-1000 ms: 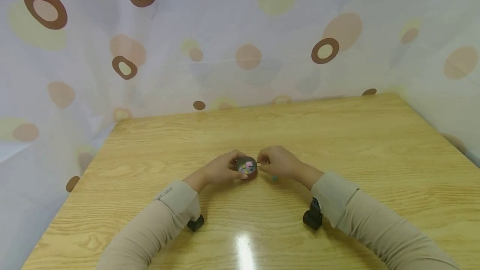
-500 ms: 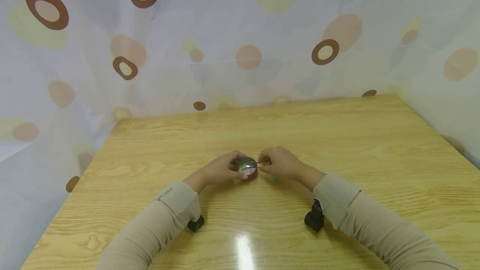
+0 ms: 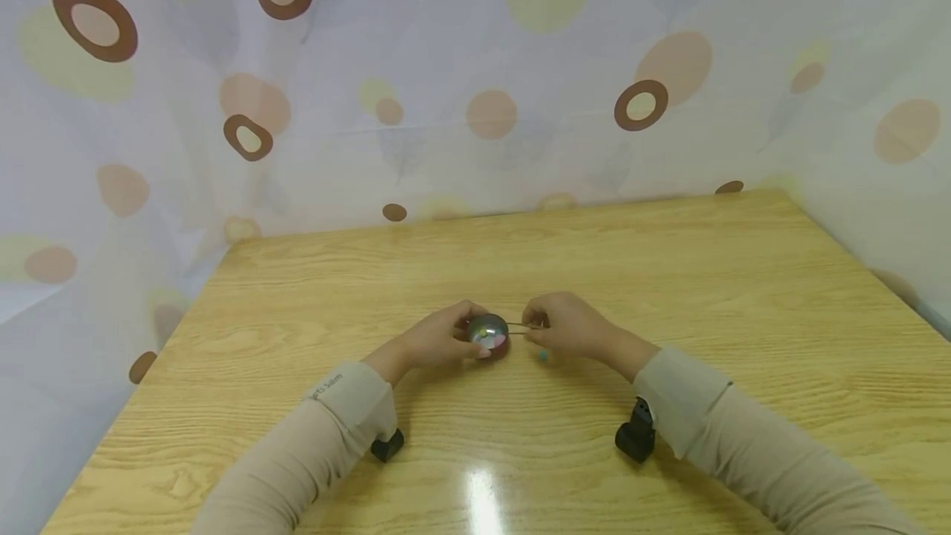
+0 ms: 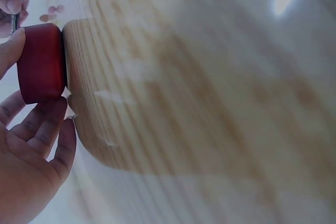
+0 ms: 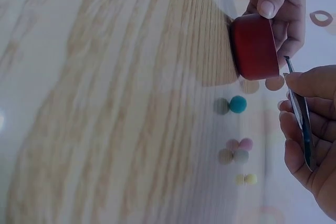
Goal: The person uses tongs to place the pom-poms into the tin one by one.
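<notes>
Soft, even light fills my view of the desk (image 3: 669,271), laying faint shadows under my left hand (image 3: 438,337) and right hand (image 3: 575,329). Close to me, a white glare streak (image 3: 484,502) blows out on the varnish, and the small bowl (image 3: 488,332) catches a glint. My wrist views are cooler and hazier, the polished surface mirroring the teal ball (image 5: 238,104). The cuff lettering (image 3: 327,386) looks soft, perhaps slightly out of focus.

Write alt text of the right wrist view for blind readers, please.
The right hand holds metal tweezers beside a red bowl that the left hand grips on a wood-grain table, with small teal, pink, grey and yellow balls nearby.
</notes>
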`<state>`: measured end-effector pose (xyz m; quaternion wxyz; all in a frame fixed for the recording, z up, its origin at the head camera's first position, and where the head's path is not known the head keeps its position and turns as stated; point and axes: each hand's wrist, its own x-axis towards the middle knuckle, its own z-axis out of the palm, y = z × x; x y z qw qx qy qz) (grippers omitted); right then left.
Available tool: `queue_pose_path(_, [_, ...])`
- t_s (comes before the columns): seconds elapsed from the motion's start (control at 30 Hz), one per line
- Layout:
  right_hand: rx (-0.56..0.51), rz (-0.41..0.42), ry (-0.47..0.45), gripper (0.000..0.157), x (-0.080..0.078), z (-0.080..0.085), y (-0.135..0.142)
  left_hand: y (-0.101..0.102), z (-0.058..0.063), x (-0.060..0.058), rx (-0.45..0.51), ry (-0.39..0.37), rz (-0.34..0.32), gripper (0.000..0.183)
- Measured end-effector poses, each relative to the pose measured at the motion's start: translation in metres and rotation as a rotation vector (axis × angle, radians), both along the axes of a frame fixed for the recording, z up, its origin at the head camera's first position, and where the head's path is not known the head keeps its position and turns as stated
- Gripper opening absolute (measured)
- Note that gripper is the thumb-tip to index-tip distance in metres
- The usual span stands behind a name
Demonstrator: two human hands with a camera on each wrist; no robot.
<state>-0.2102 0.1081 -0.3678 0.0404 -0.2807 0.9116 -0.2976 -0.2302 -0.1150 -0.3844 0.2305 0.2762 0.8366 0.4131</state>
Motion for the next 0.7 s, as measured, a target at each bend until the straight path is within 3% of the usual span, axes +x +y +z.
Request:
queue_pose_path(0.43, [0.026, -0.078, 0.025, 0.010, -0.003, -0.005, 0.023, 0.002, 0.004, 0.003, -0.036, 0.030, 0.019, 0.046])
queue_pose_path(0.7, [0.051, -0.099, 0.016, 0.010, -0.007, -0.006, 0.037, 0.002, 0.001, -0.002, -0.054, 0.046, 0.030, 0.047])
